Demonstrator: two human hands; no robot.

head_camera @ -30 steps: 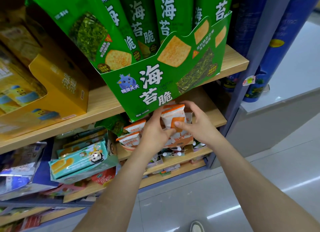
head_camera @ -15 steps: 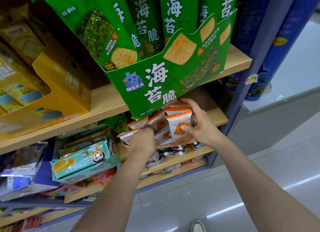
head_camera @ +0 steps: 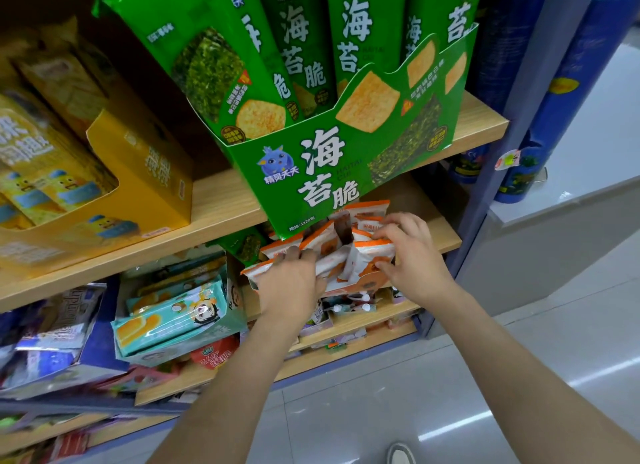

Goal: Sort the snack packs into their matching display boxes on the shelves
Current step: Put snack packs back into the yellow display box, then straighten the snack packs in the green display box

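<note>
two bare forearms reach in from the bottom edge toward the middle shelf. the left hand lies knuckles-up over the left side of a cluster of snack packs, its fingers bent down across their tops; the back of the hand hides whether it grips any of them. the right hand pinches an orange-topped pack at the right side of the cluster, thumb below and fingers curled over its upper edge.

these white packs with orange tops stand loosely, leaning at different angles, inside an orange display box on the middle shelf. to the left on the same level, a teal display box holds long teal packs.

above the hands, a green display box juts past the front edge of the upper shelf and covers the back of the orange packs. tall green seaweed packs stand upright in it. further left on that shelf sits a yellow display box. behind the shelf post on the right stand dark blue tubes.
</note>
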